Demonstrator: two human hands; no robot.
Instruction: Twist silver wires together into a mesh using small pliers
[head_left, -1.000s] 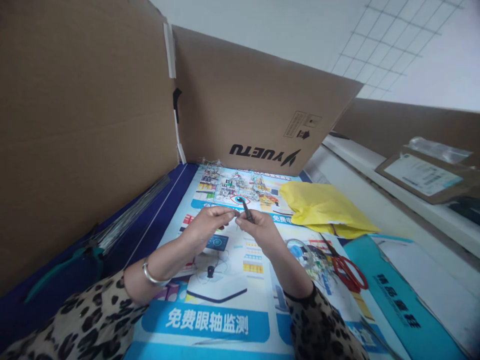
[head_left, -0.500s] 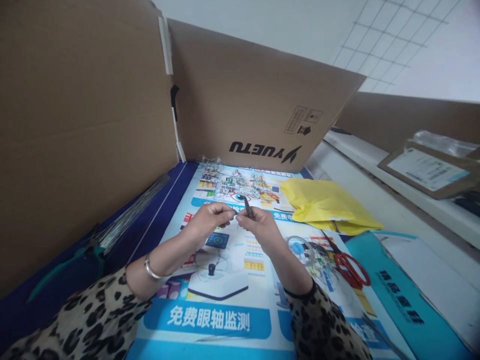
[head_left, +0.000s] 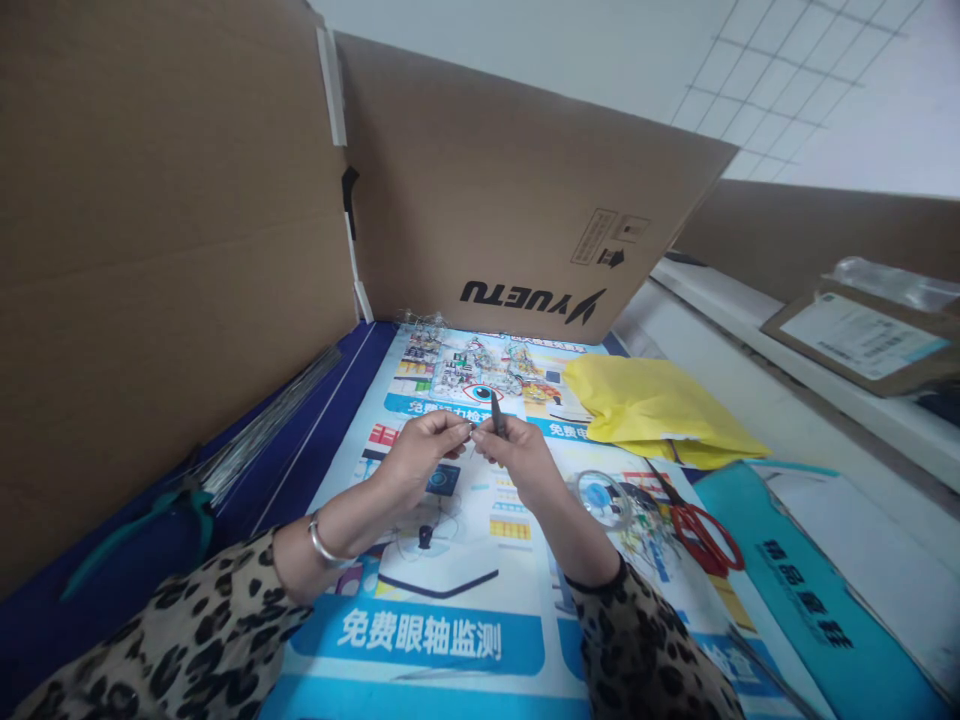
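Observation:
Both hands meet above a printed blue poster [head_left: 420, 640] on the table. My left hand [head_left: 424, 455] is closed in a pinch on something tiny at its fingertips, too small to name. My right hand [head_left: 521, 455] is closed around a thin dark tool [head_left: 495, 408] whose tip points up and away. The fingertips of both hands nearly touch. Thin wire seems to hang below them. A silver bangle [head_left: 324, 545] sits on my left wrist, and both arms wear leopard-print sleeves.
Cardboard walls [head_left: 517, 200] stand behind and to the left. A bundle of thin metal wires [head_left: 262, 430] and teal-handled pliers [head_left: 161, 515] lie left. A yellow bag [head_left: 660, 410], red-handled scissors [head_left: 697, 535], a clear round container [head_left: 604, 495] with small parts and a teal folder [head_left: 817, 610] lie right.
Both hands have stayed pinched together and barely shifted. The dark tool in my right hand now stands a little more upright. The view has moved slightly.

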